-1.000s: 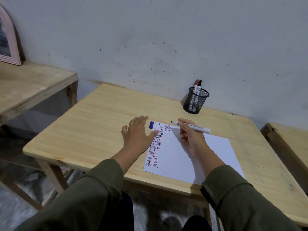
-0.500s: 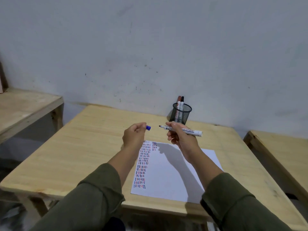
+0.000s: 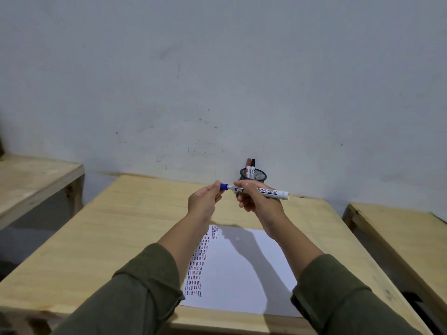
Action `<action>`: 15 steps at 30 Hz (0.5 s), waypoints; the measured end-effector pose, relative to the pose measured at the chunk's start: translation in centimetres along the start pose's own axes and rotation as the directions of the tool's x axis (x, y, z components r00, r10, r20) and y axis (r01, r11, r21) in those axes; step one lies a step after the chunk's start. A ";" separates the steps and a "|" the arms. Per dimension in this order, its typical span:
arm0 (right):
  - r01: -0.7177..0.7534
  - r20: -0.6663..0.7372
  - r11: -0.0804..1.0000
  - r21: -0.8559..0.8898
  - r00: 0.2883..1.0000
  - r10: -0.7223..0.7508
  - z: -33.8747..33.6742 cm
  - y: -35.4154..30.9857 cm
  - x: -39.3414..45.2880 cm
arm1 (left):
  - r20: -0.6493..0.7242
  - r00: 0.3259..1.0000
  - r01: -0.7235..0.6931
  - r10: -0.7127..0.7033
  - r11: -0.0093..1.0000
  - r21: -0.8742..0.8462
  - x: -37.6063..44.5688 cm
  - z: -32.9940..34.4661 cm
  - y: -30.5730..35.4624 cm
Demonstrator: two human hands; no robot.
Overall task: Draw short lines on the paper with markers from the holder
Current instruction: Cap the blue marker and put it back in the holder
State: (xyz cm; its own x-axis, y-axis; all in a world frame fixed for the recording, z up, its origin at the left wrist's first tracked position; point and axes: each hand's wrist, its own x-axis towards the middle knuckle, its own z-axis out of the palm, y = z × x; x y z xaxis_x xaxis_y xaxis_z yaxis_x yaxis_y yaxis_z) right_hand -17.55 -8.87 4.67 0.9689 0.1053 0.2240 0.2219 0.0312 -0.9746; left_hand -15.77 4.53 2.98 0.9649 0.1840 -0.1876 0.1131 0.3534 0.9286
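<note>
I am holding the white marker (image 3: 262,191) in my right hand (image 3: 256,201) above the table (image 3: 125,228), and my left hand (image 3: 203,201) is pinching the blue cap (image 3: 223,186) at its tip. The paper (image 3: 242,274) is lying below my arms, and the holder (image 3: 257,176) is standing behind my hands near the wall

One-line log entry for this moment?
left hand: blue cap | right hand: white marker | capping | black mesh holder: two markers

One head-worn camera looked forward and slightly down across the table (image 3: 135,228), wall filling the frame's upper half.
</note>
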 end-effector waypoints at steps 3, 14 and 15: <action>0.003 0.006 1.000 -0.026 1.000 -0.003 -0.1 -0.2 -0.1 | 0.030 1.000 0.006 -0.007 1.000 0.017 -0.3 0.6 0.2; 0.043 -0.045 0.995 -0.085 0.998 -0.047 -0.1 -1.7 0.3 | 0.119 0.981 0.165 -0.153 0.981 -0.102 -0.7 2.1 1.7; 0.022 -0.079 0.999 -0.031 0.997 -0.024 0.1 -1.6 0.4 | 0.113 0.983 0.162 -0.146 0.976 -0.146 -0.8 2.4 1.6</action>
State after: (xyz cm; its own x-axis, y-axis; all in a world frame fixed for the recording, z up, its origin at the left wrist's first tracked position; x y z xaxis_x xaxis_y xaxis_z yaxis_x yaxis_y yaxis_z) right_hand -17.56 -8.77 6.30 0.9688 0.0255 0.2464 0.2464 0.0031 -0.9692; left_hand -15.77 2.72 5.37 0.9586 0.0256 -0.2837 0.2318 0.5089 0.8290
